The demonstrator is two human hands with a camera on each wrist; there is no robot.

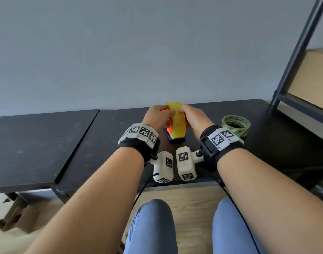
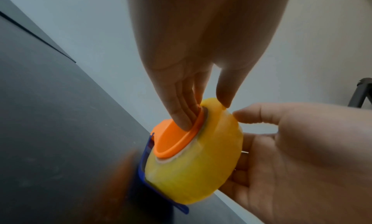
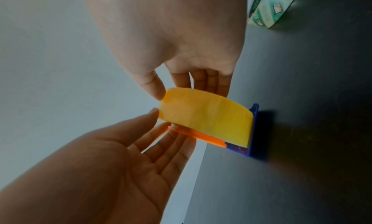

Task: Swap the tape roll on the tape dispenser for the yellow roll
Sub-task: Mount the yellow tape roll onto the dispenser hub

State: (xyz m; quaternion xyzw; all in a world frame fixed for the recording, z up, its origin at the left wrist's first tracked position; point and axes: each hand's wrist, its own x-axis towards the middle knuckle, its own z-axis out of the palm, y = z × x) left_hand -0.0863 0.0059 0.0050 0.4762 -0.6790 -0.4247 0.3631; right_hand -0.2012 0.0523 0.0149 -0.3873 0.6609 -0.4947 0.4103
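The yellow roll (image 1: 178,121) stands on edge on the blue tape dispenser (image 1: 176,140), on its orange hub (image 2: 175,140), at the middle of the black table (image 1: 105,136). My left hand (image 1: 161,114) lies against the roll's left side. Its straight fingers (image 2: 179,116) press on the orange hub and its thumb tip touches the roll's top rim. My right hand (image 1: 190,114) holds the roll from the right, thumb (image 3: 156,90) on the rim and fingers on the far face. The dispenser's base (image 3: 254,132) rests on the table.
A green-printed tape roll (image 1: 236,125) lies flat on the table to the right of my right wrist, also seen as the green roll (image 3: 269,9). A dark metal shelf frame (image 1: 292,57) holding cardboard boxes stands at the far right. A second black table (image 1: 38,143) adjoins on the left.
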